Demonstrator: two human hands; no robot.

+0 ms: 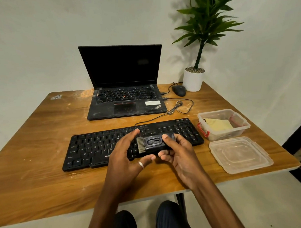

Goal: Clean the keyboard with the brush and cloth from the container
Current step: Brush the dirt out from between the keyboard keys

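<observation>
The brush [154, 143] is a black, blocky rectangle with an oval recess sunk into its top face and a short tuft of pale grey bristles [140, 145] at its left end. You have it raised just above the middle of the black keyboard [88, 148], which lies flat on the wooden surface [44, 171].

Your right hand [181, 157] grips the right end of the brush, with the thumb pressed on top and the fingers curled underneath. Your left hand [122, 160] is half open at the bristle end. Its forefinger rises past the bristles and its thumb meets the lower edge of the brush, but you cannot tell whether it truly has a hold.

The clear container [241, 126] stands just beside the right end of the keyboard with the yellow cloth [218, 125] inside. Its lid [240, 154] lies flat on the surface in front of it.
</observation>
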